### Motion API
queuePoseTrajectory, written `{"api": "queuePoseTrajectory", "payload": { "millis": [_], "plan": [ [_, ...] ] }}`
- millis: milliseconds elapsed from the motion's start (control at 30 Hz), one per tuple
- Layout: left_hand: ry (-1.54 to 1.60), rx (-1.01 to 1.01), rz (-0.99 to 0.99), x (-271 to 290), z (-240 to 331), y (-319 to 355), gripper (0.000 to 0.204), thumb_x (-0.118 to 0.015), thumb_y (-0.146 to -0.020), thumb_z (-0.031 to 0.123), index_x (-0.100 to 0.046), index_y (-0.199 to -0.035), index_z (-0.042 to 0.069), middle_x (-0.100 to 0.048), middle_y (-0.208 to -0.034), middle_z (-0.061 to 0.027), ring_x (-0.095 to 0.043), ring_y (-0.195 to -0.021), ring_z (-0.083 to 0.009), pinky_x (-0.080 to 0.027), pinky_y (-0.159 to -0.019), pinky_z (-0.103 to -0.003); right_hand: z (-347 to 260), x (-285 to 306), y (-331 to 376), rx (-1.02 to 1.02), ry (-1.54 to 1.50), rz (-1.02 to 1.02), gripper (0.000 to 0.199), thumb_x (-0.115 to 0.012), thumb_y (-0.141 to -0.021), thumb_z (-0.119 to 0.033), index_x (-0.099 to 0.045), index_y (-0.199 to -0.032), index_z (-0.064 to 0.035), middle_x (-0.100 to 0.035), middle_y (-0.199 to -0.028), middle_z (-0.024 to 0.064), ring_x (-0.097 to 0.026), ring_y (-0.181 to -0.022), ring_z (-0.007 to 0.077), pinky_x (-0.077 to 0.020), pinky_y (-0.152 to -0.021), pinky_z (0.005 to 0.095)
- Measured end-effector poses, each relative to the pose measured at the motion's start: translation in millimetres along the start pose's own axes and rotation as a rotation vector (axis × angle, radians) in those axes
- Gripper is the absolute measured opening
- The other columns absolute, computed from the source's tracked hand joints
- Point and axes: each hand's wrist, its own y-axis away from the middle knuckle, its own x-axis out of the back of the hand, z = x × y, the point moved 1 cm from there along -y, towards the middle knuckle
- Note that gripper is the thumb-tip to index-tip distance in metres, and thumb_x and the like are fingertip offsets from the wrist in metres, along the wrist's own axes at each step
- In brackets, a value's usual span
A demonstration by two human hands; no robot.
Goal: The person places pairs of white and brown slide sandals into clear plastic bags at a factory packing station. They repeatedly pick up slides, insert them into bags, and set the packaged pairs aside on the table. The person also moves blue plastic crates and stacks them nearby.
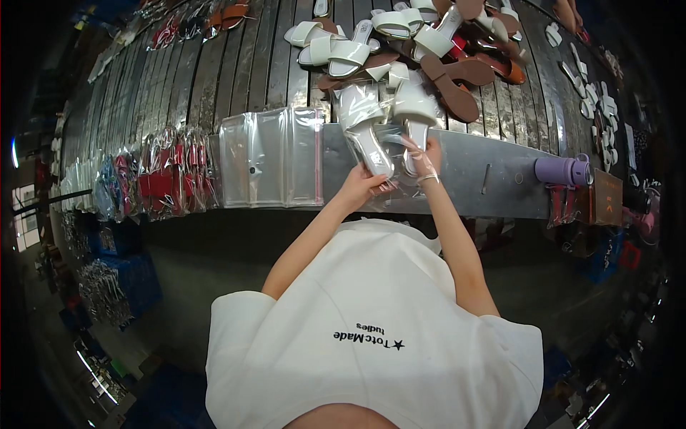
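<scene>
Two white slide sandals lie side by side in front of me, heels toward me. The left sandal (365, 132) has clear plastic film around it, and my left hand (362, 187) grips its heel end through the film. My right hand (426, 158) is closed at the heel of the right sandal (415, 107), with a fold of clear film by its fingers. How far the film covers the right sandal I cannot tell. Just beyond is a pile of loose white sandals (345, 57) and brown-soled sandals (454, 82).
A stack of clear plastic bags (271, 154) lies left on the grey metal ledge (464, 168), beside bagged red sandals (171, 182). On the right stand a purple bottle (561, 171) and a brown box (607, 200). A slatted metal conveyor (236, 79) runs behind. Another person's hand (568, 14) shows far right.
</scene>
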Motion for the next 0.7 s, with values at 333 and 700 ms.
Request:
{"api": "queuePoseTrajectory", "payload": {
  "millis": [333, 700],
  "plan": [
    [0.070, -0.108, 0.262, 33.7, -24.8, -17.6, 0.027, -0.052, -0.085, -0.003, -0.048, -0.111, -0.008, -0.060, -0.106, -0.0169, -0.063, -0.094, -0.0209, -0.055, -0.078, -0.027, -11.1, 9.8, 29.2, 0.567, 1.002, 0.018, 0.070, -0.075, -0.066, -0.019, -0.042, -0.127, -0.0047, -0.041, -0.131, 0.0190, -0.039, -0.119, 0.0397, -0.0335, -0.100, 0.0463],
    [-0.410, -0.021, 0.445, 45.9, -24.2, 39.8, 0.030, -0.039, -0.096, 0.017, -0.057, -0.099, -0.007, -0.066, -0.088, -0.0160, -0.067, -0.078, -0.0219, -0.057, -0.067, -0.031, 3.3, -76.2, 90.1, 0.540, 0.872, -0.698, 0.018, -0.068, -0.073, -0.019, -0.058, -0.084, -0.0079, -0.054, -0.087, 0.0086, -0.054, -0.084, 0.0291, -0.0414, -0.074, 0.0396]
  ]
}}
